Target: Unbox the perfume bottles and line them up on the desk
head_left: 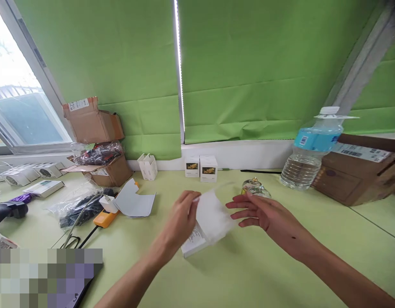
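My left hand [184,214] is closed, pinching the corner of a thin white translucent sheet or pouch [213,216]. The sheet hangs tilted, its lower edge blurred. Beneath it a white box with small print [194,243] lies on the table, partly covered. To the right of the sheet, my right hand [253,211] has its fingers spread, with nothing in them and a small gap to the sheet. Just behind those fingers stand small clear glass pieces with gold-coloured tops [255,186], partly hidden by the hand.
Two small white boxes with pictures [208,169] stand by the wall. A large water bottle [308,149] and a cardboard box [351,171] are at the right. On the left are an orange power strip [105,218], folded white card [136,204], a plastic bag and stacked cartons [94,124].
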Tool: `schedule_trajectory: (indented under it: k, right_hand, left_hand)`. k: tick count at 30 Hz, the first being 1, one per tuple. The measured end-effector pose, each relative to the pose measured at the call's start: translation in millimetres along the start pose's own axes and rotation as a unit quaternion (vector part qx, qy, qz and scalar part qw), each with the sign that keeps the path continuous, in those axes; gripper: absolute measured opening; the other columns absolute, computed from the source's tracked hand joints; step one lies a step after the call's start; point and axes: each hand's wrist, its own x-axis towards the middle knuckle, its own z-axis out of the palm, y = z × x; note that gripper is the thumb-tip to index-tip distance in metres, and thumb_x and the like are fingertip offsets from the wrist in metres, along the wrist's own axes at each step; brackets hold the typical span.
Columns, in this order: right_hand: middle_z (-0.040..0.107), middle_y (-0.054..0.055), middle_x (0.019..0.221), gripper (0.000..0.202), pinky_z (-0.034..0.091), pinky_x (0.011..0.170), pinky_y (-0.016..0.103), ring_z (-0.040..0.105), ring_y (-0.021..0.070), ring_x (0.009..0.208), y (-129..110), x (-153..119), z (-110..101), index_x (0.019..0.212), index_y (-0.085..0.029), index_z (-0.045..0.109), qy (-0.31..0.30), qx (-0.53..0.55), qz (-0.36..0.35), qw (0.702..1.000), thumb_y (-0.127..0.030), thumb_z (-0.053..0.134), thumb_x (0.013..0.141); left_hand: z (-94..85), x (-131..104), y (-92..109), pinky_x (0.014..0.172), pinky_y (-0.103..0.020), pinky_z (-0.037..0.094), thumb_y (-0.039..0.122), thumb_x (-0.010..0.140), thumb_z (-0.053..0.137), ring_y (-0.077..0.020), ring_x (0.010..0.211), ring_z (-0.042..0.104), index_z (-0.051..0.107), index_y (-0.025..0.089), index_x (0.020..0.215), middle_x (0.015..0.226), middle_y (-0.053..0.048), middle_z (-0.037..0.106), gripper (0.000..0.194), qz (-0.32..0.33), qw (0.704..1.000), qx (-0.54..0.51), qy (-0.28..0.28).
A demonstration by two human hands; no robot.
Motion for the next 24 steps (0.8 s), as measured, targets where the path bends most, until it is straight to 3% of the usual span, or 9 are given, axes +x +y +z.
schedule_trajectory:
  k: [4, 8, 11, 17, 24]
  right_hand:
    - [0.065, 0.012, 0.118, 0.034, 0.057, 0.073, 0.037, 0.066, 0.0264, 0.092, 2, -1, 0, 0.103, -0.019, 0.068, -0.018, -0.057, 0.018, 0.998, -0.048, 0.06, 0.086]
    - [0.064, 0.011, 0.119, 0.033, 0.055, 0.076, 0.038, 0.064, 0.0256, 0.093, 1, -2, 0, 0.102, -0.019, 0.068, -0.045, -0.09, 0.032, 0.994, -0.047, 0.059, 0.087]
    - [0.066, 0.011, 0.115, 0.033, 0.054, 0.078, 0.039, 0.064, 0.0252, 0.092, 0, -1, -1, 0.101, -0.018, 0.069, -0.064, -0.102, 0.031, 0.992, -0.047, 0.058, 0.088]
    - [0.068, 0.012, 0.108, 0.032, 0.053, 0.078, 0.04, 0.064, 0.0244, 0.09, 4, 1, -2, 0.097, -0.017, 0.068, -0.084, -0.112, 0.032, 0.99, -0.046, 0.059, 0.088]
    - [0.068, 0.012, 0.107, 0.033, 0.053, 0.078, 0.039, 0.064, 0.0235, 0.09, 5, 2, -1, 0.095, -0.016, 0.068, -0.108, -0.135, 0.026, 0.985, -0.046, 0.058, 0.088]
  left_hand:
    - [-20.4, 17, -44, 0.063, -0.022, 0.046, 0.032, 0.097, 0.037, -0.0134, 0.072, 0.062, 0.062, 0.018, 0.083, 0.087, -0.004, 0.066, 0.031, -0.099, 0.989, 0.089, 0.061]
    - [-51.7, 24, -88, 0.065, -0.026, 0.041, 0.033, 0.092, 0.045, -0.0195, 0.08, 0.063, 0.064, 0.021, 0.093, 0.091, -0.005, 0.069, 0.022, -0.196, 0.955, 0.191, 0.111]
    - [-75.4, 24, -112, 0.066, -0.028, 0.04, 0.037, 0.089, 0.046, -0.0253, 0.086, 0.064, 0.065, 0.022, 0.094, 0.092, -0.008, 0.071, 0.024, -0.26, 0.924, 0.256, 0.118]
    - [-102.0, 17, -140, 0.066, -0.033, 0.042, 0.033, 0.085, 0.045, -0.0313, 0.088, 0.064, 0.066, 0.022, 0.094, 0.092, -0.012, 0.071, 0.025, -0.334, 0.883, 0.325, 0.048]
    - [-94.2, 12, -152, 0.063, -0.036, 0.045, 0.038, 0.082, 0.045, -0.0351, 0.086, 0.066, 0.067, 0.019, 0.086, 0.092, -0.018, 0.07, 0.03, -0.36, 0.864, 0.346, -0.062]
